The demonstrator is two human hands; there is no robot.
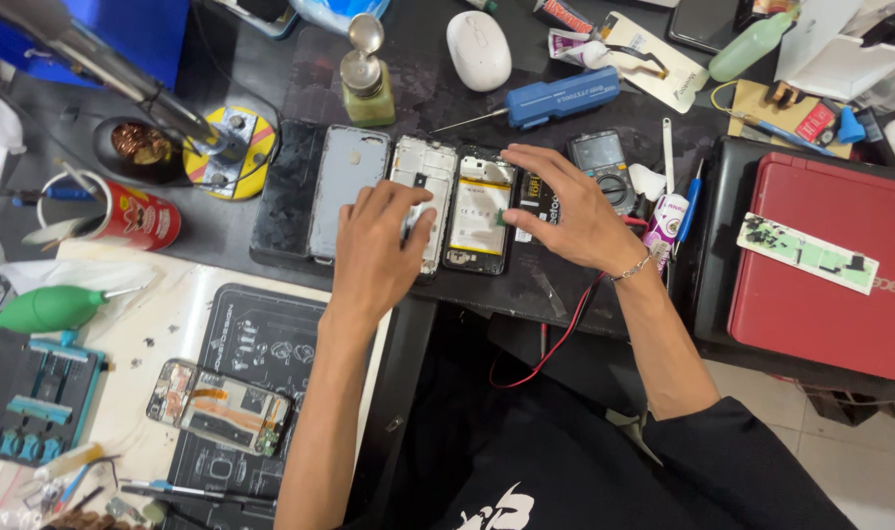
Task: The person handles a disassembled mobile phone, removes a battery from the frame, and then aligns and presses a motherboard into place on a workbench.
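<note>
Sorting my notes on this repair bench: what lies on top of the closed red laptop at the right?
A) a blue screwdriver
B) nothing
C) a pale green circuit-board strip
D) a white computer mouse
C: a pale green circuit-board strip lies slantwise on the lid of the red laptop, with nothing else on it.

Single head-worn view, looking steeply down from close above, workbench (pixel 565 294) filling the frame, forearms entering from below

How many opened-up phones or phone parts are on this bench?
4, perhaps more hidden: grey back cover, silver mid-frame under the left hand, battery-exposed phone by the right hand, stripped phone lower left.
</note>
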